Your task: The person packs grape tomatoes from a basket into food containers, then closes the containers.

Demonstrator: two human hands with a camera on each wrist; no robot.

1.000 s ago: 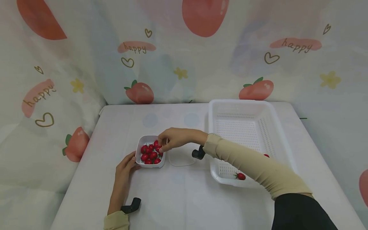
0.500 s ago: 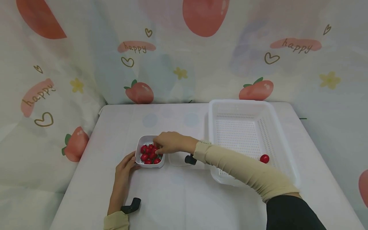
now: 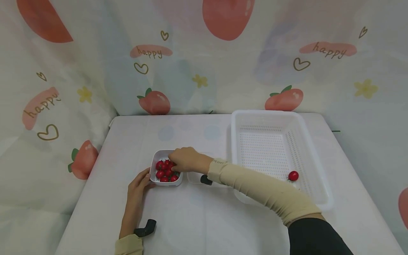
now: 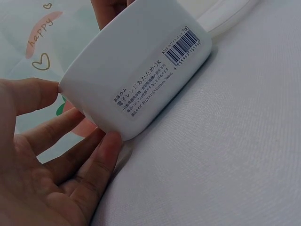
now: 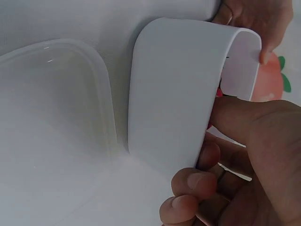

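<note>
A small white container [image 3: 163, 154] holds several red cherry tomatoes [image 3: 160, 174] with green stems. My left hand [image 3: 137, 186] holds its left side. In the left wrist view, the thumb [image 4: 40, 92] is at the rim and the other fingers are low against the base. My right hand [image 3: 189, 159] reaches over the container's right edge. In the right wrist view, its thumb [image 5: 230, 115] goes inside beside a bit of red, while other fingers curl outside the wall. Whether the fingertips pinch a tomato is hidden.
A large white perforated basket [image 3: 267, 112] stands on the right of the white-covered table [image 3: 178, 226], with a cherry tomato [image 3: 293, 175] inside. My right sleeve [image 3: 258, 184] crosses the basket's near edge. A clear lid [image 5: 56, 117] lies between container and basket.
My right hand has moved left and down into the container, then nearly stopped. The right sleeve has uncovered one tomato in the basket and covered another. My left hand stays still.
</note>
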